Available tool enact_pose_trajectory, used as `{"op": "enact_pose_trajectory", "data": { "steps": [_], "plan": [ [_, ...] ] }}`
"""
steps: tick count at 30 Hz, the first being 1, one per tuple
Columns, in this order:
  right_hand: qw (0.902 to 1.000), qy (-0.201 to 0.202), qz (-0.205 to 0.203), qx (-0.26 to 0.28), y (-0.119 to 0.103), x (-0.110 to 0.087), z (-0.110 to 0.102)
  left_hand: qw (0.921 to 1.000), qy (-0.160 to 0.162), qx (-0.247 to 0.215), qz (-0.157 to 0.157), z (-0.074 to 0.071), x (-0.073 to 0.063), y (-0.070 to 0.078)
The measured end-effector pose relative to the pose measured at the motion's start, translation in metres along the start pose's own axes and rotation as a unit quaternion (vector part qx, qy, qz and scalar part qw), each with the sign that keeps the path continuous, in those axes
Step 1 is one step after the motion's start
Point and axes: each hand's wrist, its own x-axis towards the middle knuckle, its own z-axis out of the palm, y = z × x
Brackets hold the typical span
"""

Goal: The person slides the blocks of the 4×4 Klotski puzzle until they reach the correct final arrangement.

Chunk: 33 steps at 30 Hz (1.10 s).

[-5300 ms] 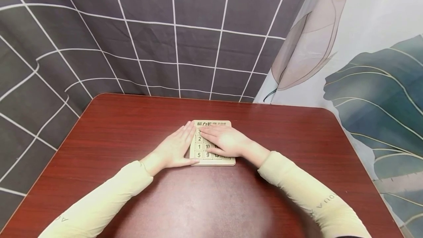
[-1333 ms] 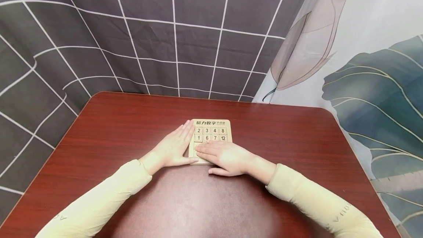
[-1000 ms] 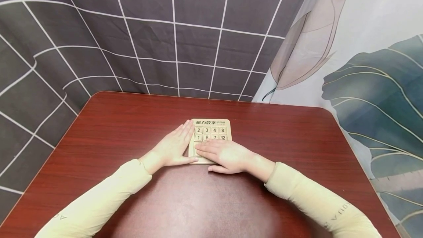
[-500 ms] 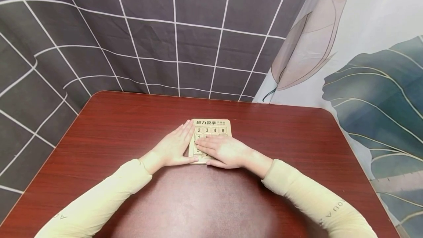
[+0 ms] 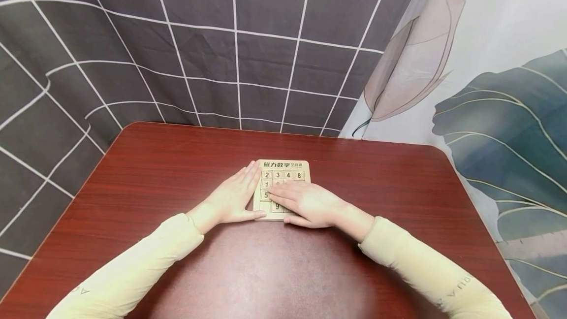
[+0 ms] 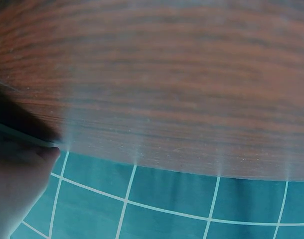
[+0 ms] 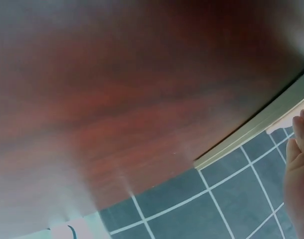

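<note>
On the table lies a pale yellow number slide puzzle [image 5: 305, 164], dark characters printed along its top strip. Its top row of tiles reads 2, 3, 4, 8. The 1 tile [image 5: 266, 184] and the 5 tile [image 5: 265, 195] sit below in the left column, with a bare slot under the 5. The 9 tile [image 5: 277, 207] is right of that slot. My left hand [image 5: 230, 197] rests along the board's left edge with straight fingers, thumb over the lower left corner. My right hand [image 5: 314, 204] lies over the middle and right tiles, fingertips on them, hiding several.
The board lies flat on a red-brown wooden table [image 5: 168, 161]. A dark grid-patterned curtain [image 5: 199, 53] hangs behind the far edge, and a leaf-print curtain [image 5: 487, 87] hangs at the right. The right wrist view shows the board's side edge [image 7: 241, 133].
The 5 tile has slid up, baring the lower left slot. My right hand has shifted slightly right over half a second. Compared with 5.3 s ago, the tiles are arranged differently. My left hand stays in place.
</note>
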Motion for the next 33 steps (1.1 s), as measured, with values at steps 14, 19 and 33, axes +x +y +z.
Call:
{"op": "enact_pose_trajectory", "data": {
  "steps": [14, 19, 33],
  "plan": [
    [0.9994, 0.011, -0.030, -0.010, -0.015, -0.018, 0.003, 1.0000, 0.003, -0.007, 0.000, 0.001, 0.000, -0.001],
    [0.9995, 0.010, -0.031, -0.001, -0.017, -0.009, 0.004, 0.9999, 0.010, -0.004, 0.006, 0.000, 0.000, 0.000],
    [0.9998, 0.005, -0.021, 0.004, -0.021, -0.002, -0.003, 1.0000, 0.003, -0.007, 0.004, 0.002, -0.001, -0.002]
  ]
}}
